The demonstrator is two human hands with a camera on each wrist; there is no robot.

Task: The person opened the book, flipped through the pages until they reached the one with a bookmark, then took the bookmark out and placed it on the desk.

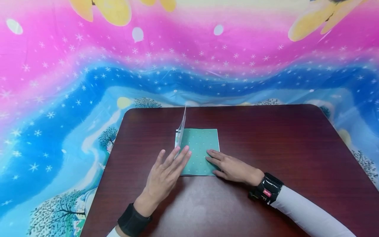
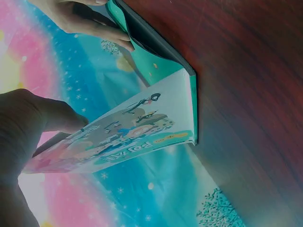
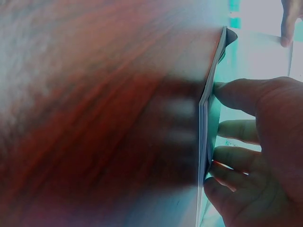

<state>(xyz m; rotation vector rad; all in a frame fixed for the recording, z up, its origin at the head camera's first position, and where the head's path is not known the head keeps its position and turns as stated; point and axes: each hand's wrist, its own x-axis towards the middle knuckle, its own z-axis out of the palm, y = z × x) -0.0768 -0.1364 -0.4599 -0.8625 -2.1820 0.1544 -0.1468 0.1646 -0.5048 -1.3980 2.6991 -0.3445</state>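
Note:
A thin book (image 1: 199, 158) lies on the table with a green, white-dotted page facing up. Its illustrated cover (image 2: 137, 125) stands nearly upright at the left side, showing cartoon figures and lettering in the left wrist view. My left hand (image 1: 165, 177) is at the raised cover, its fingers extended and spread by the cover's near edge; exact contact is partly hidden. My right hand (image 1: 235, 168) rests on the right part of the green page, fingers lightly bent and spread. In the right wrist view, the right thumb and fingertips touch near the book's edge (image 3: 204, 123).
The dark red-brown wooden table (image 1: 281, 141) has rounded far corners. Behind and beside it hangs a pink and blue cloth (image 1: 189, 49) with snowflakes and trees. Black bands (image 1: 134, 220) circle both wrists.

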